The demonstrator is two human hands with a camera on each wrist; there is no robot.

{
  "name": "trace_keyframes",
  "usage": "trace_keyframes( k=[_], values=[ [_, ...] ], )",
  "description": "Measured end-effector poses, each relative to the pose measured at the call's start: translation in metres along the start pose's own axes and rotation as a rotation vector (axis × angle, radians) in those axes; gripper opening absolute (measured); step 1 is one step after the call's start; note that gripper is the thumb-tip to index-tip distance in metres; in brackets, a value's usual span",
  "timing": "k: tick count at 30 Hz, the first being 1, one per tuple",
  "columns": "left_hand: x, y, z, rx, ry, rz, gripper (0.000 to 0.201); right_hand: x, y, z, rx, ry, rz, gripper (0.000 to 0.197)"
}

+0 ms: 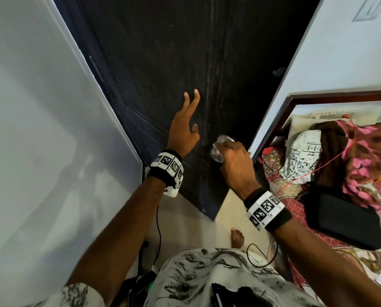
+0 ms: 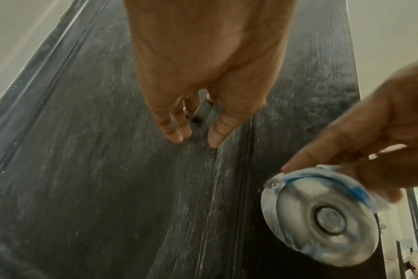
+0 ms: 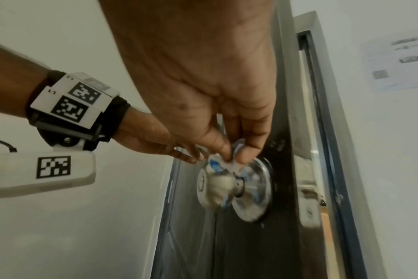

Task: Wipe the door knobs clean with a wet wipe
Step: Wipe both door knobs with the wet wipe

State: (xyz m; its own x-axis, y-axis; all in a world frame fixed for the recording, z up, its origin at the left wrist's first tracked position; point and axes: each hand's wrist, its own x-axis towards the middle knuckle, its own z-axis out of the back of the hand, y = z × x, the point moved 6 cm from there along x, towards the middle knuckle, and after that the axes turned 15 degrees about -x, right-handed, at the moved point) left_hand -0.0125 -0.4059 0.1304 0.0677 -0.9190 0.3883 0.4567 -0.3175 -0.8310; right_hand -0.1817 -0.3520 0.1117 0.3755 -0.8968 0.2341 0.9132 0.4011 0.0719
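Observation:
A round silver door knob [image 1: 218, 149] [image 2: 322, 219] [image 3: 215, 186] sticks out of a black door [image 1: 163, 63]. My right hand [image 1: 234, 160] [image 3: 229, 156] pinches a white and blue wet wipe [image 2: 327, 173] [image 3: 223, 164] against the top of the knob. My left hand [image 1: 186, 125] [image 2: 193, 136] presses flat on the door face, up and to the left of the knob, with its fingers straight. The knob's round plate [image 3: 258, 190] shows behind it in the right wrist view.
A white wall [image 1: 41, 151] stands left of the door. To the right is a bed [image 1: 318, 173] piled with clothes and a black pouch [image 1: 344, 220]. The door's edge with its latch [image 3: 309, 209] faces the frame [image 3: 332, 132]. My bare foot [image 1: 237, 237] stands on the floor below.

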Motion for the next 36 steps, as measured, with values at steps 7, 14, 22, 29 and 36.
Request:
trace_keyframes(
  k=[7, 14, 22, 29, 36],
  values=[
    [0.0, -0.003, -0.004, 0.009, -0.012, 0.003, 0.104, -0.03, -0.028, -0.018, 0.33, -0.089, -0.229, 0.024],
    [0.002, -0.001, -0.004, 0.001, -0.003, 0.013, 0.105, -0.031, -0.028, -0.031, 0.688, -0.094, -0.422, 0.024],
    [0.0, -0.003, -0.004, -0.001, -0.011, -0.02, 0.102, -0.042, -0.036, -0.039, 0.981, -0.136, -0.58, 0.019],
    [0.0, -0.004, -0.006, -0.017, -0.008, -0.034, 0.101, -0.036, -0.034, -0.042, 0.931, -0.133, -0.543, 0.034],
    [0.001, -0.002, -0.005, 0.001, -0.014, -0.014, 0.104, -0.025, -0.029, -0.073, 1.184, 0.005, -0.658, 0.028]
  ],
)
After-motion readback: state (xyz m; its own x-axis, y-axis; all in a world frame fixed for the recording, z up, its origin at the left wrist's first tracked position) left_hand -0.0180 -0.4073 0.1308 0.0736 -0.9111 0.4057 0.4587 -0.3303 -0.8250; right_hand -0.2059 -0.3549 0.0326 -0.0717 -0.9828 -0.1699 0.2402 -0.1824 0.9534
